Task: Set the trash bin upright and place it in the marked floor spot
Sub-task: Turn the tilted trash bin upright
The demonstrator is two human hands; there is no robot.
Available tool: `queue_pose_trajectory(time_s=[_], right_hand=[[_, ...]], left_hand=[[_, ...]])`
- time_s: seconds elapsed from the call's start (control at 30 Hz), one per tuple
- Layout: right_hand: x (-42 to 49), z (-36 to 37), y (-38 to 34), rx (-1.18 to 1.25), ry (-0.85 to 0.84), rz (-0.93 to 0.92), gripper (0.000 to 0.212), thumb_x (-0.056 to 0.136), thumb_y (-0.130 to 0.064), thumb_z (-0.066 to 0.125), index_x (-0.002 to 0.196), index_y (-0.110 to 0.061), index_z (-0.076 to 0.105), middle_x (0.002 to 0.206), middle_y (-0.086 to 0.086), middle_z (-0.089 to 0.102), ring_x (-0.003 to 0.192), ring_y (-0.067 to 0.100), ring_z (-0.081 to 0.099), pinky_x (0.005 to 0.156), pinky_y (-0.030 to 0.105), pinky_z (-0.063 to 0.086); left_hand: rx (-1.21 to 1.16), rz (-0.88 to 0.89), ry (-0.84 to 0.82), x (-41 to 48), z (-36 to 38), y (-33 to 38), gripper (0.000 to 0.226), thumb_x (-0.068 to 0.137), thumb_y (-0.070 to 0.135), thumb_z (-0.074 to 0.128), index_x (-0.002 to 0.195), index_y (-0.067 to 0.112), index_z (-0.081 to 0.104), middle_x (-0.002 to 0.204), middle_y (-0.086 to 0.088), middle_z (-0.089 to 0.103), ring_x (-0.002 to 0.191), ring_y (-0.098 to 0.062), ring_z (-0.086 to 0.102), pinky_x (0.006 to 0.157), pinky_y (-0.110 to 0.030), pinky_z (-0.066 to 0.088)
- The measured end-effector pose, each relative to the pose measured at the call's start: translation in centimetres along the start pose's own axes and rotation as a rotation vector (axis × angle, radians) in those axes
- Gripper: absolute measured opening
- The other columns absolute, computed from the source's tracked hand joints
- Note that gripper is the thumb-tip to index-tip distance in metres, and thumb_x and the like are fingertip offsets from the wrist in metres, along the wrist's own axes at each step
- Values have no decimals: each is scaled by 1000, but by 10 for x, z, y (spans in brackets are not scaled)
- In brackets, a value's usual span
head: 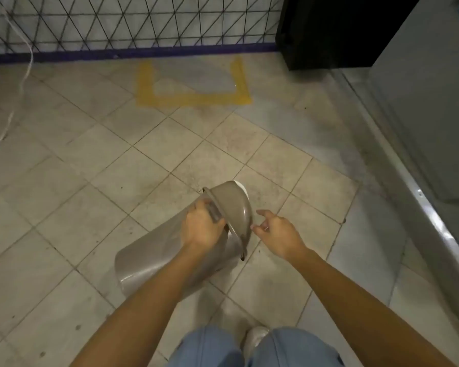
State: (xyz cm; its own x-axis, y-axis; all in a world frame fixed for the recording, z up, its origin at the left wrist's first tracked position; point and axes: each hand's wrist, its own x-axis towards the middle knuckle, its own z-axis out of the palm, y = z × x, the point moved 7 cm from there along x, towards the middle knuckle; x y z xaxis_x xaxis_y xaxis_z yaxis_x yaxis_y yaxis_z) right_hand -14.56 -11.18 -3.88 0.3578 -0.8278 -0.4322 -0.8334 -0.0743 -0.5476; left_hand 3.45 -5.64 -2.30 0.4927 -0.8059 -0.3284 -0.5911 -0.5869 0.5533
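The trash bin point(154, 258) lies tilted on the tiled floor point(64, 197), its domed lid end raised and pointing away from the person, its base low and near their knees. The left forearm hides part of its smooth grey plastic body, and the far side of the lid is out of sight. The left hand point(200, 229) is closed around the bin's rim just under the lid. The right hand point(276, 233) hangs just beside the lid, fingers loosely spread, gripping nothing. Well beyond the bin, a yellow painted marking point(194, 98) outlines a square on the worn beige tiles, against a wall with a black wire grid point(133, 22). A white cable point(24, 75) trails left of the marking.
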Motion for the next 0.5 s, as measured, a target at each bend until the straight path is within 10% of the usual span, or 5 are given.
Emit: queue_pose_trajectory(time_s=[0.5], right_hand=[[24,22,12,120,75,13,51,86,-31,61,133,-16,45,70,-14,53,76,12,52,72,23,38]], left_hand=[[-237,-96,61,21,33,6,62,76,16,68,129,3,40,110,-16,64,96,-29,63,69,-26,46]])
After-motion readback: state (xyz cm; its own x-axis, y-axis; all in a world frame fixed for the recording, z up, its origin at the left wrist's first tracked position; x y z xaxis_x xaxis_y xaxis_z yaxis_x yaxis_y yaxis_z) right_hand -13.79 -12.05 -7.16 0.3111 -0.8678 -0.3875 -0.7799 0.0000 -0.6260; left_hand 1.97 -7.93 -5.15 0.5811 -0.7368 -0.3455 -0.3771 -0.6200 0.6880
